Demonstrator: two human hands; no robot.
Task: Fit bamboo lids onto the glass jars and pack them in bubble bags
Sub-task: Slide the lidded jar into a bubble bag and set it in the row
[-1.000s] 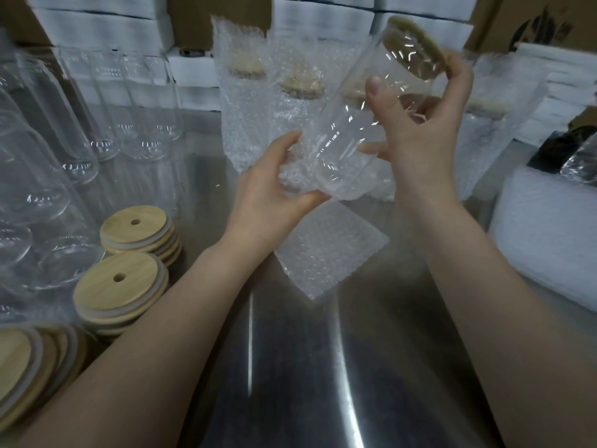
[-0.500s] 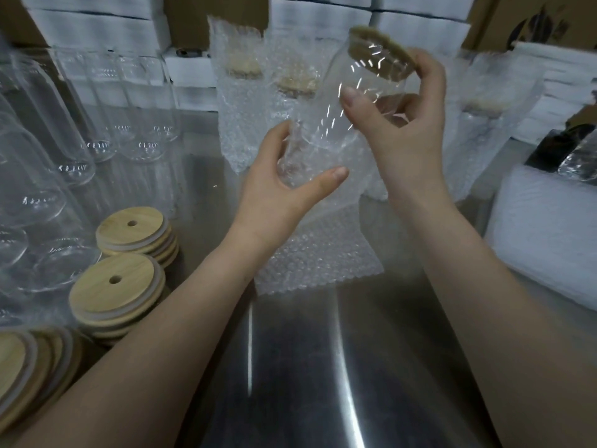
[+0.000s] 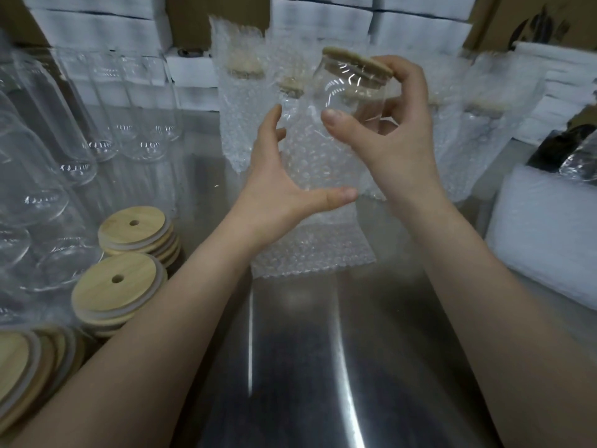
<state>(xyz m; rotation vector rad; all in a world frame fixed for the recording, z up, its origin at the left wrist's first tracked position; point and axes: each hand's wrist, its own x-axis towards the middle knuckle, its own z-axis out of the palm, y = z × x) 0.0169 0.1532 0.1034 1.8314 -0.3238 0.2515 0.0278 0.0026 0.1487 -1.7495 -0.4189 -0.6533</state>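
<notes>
Quick count first: three stacks of bamboo lids (image 3: 135, 231) in the lower left of the frame. Two are neat piles, and the one in the corner is fanned out and leaning. The empty jars (image 3: 103, 101) along the left side are clear glass overlapping clear glass, so I honestly can't get a number. At the back, at least three bagged jars (image 3: 240, 118) stand in the upper middle and upper right. White foam boxes (image 3: 97, 30) are stacked behind all that, and a pile of foam sheets (image 3: 549, 240) sits at the right edge.

One glass jar (image 3: 349, 88) is up in the air in the upper centre, tilted, with its bamboo lid (image 3: 355, 61) on. Its lower part is down inside one bubble bag (image 3: 316, 163), and the bottom end of the bag lies on the steel table (image 3: 290, 367).

The right hand (image 3: 397, 147) grips the jar near the top, thumb on the front of the glass and fingers wrapped round the back up to the lid edge. The left hand (image 3: 284, 202) is spread really wide, thumb out across the front of the bag and fingers up its left side, cradling it rather than squeezing
</notes>
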